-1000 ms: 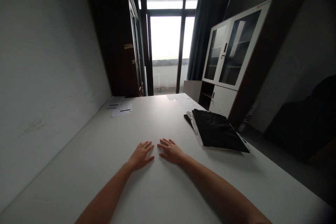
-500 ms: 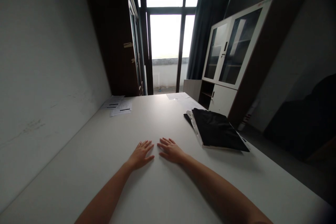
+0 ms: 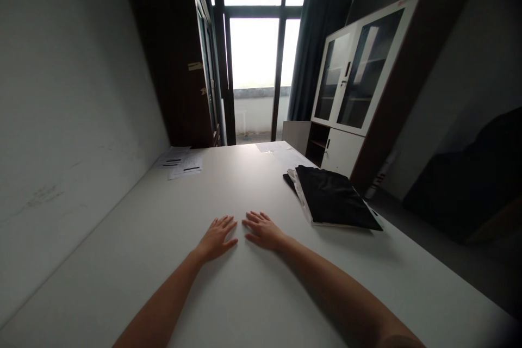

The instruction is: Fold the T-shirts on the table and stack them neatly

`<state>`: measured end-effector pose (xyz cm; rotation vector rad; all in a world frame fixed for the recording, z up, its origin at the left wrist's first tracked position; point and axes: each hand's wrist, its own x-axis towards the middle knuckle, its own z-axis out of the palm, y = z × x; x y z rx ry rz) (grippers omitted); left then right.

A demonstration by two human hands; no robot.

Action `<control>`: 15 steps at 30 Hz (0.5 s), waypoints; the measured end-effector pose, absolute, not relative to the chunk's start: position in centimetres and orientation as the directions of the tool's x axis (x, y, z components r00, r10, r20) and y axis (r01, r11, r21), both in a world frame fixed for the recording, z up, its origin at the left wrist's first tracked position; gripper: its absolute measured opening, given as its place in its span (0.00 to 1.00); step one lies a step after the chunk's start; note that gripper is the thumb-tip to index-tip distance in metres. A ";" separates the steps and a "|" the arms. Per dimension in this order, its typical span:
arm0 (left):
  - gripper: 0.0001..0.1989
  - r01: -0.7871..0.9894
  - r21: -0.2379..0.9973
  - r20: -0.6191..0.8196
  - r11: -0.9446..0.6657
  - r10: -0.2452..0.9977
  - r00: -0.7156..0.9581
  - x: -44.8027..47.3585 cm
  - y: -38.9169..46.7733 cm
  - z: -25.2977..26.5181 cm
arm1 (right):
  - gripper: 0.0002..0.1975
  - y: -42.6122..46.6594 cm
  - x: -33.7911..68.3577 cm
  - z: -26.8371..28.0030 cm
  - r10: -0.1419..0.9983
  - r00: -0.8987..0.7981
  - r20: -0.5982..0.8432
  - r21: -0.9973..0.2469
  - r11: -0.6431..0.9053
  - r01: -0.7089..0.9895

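Both hands rest palm down on a white table [image 3: 228, 293], a small gap between their fingertips. My left hand [image 3: 217, 238] has its fingers spread and holds nothing. Beside it, my right hand [image 3: 263, 231] lies flat too, fingers apart, with nothing in it. To the right of my right hand is a stack of folded black cloth [image 3: 336, 198], with white layers showing along its left and front edges. The cloth lies apart from the hand.
Printed sheets [image 3: 185, 163] lie at the far left by the wall. More papers [image 3: 281, 155] are at the far edge. Beyond stand a dark cabinet [image 3: 163, 65] on the left and a white-fronted cabinet [image 3: 346, 147] on the right, its lower left door open. A glass door [image 3: 255, 54] is between them.
The whole view has shifted slightly, so things sit a little more to the left and higher. Both hands stay in the same place on the table.
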<state>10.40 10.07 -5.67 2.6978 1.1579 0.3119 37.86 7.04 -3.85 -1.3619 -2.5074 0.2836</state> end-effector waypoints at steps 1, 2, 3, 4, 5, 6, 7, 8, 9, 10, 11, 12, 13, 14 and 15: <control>0.33 0.692 0.255 0.117 -0.676 0.731 0.672 10.4 10.1 -5.6 | 0.32 7.0 37.9 -3.8 0.842 -0.520 0.145 -0.299 0.539 0.788; 0.33 0.693 0.255 0.116 -0.674 0.733 0.670 10.4 10.1 -5.6 | 0.32 7.1 37.9 -3.8 0.841 -0.521 0.143 -0.301 0.539 0.787; 0.33 0.694 0.256 0.115 -0.672 0.734 0.669 10.4 10.1 -5.6 | 0.32 7.1 37.9 -3.8 0.841 -0.521 0.142 -0.302 0.538 0.787; 0.34 0.694 0.257 0.113 -0.672 0.735 0.669 10.4 10.1 -5.5 | 0.32 7.1 37.9 -3.9 0.843 -0.520 0.139 -0.304 0.536 0.787; 0.34 0.694 0.258 0.111 -0.672 0.734 0.670 10.4 10.1 -5.5 | 0.32 7.2 37.9 -3.9 0.844 -0.518 0.137 -0.306 0.533 0.789; 0.34 0.694 0.258 0.110 -0.673 0.734 0.671 10.4 10.0 -5.5 | 0.32 7.2 37.9 -4.0 0.846 -0.515 0.134 -0.307 0.530 0.790; 0.34 0.693 0.257 0.110 -0.673 0.733 0.671 10.4 10.0 -5.5 | 0.32 7.2 37.8 -4.0 0.848 -0.513 0.133 -0.309 0.527 0.791; 0.34 0.693 0.256 0.110 -0.674 0.732 0.672 10.4 10.0 -5.5 | 0.32 7.3 37.8 -4.0 0.849 -0.512 0.130 -0.311 0.525 0.792; 0.34 0.693 0.254 0.110 -0.675 0.732 0.672 10.4 10.1 -5.5 | 0.33 7.3 37.8 -4.1 0.849 -0.512 0.128 -0.313 0.525 0.792; 0.33 0.693 0.254 0.111 -0.675 0.732 0.672 10.4 10.1 -5.6 | 0.33 7.3 37.8 -4.1 0.849 -0.513 0.126 -0.314 0.525 0.791; 0.33 0.692 0.255 0.112 -0.676 0.731 0.673 10.4 10.1 -5.6 | 0.33 7.3 37.8 -4.1 0.849 -0.514 0.124 -0.316 0.525 0.790; 0.33 0.690 0.256 0.113 -0.677 0.730 0.674 10.3 10.1 -5.7 | 0.33 7.3 37.8 -4.1 0.848 -0.515 0.122 -0.318 0.525 0.790; 0.34 0.689 0.257 0.114 -0.678 0.729 0.675 10.3 10.2 -5.7 | 0.33 7.3 37.8 -4.1 0.848 -0.516 0.119 -0.319 0.525 0.789; 0.34 0.688 0.257 0.115 -0.679 0.728 0.676 10.3 10.2 -5.8 | 0.33 7.3 37.8 -4.1 0.849 -0.515 0.118 -0.319 0.524 0.790; 0.34 0.687 0.256 0.113 -0.680 0.727 0.677 10.3 10.2 -5.8 | 0.33 7.3 37.8 -4.1 0.850 -0.514 0.120 -0.318 0.523 0.791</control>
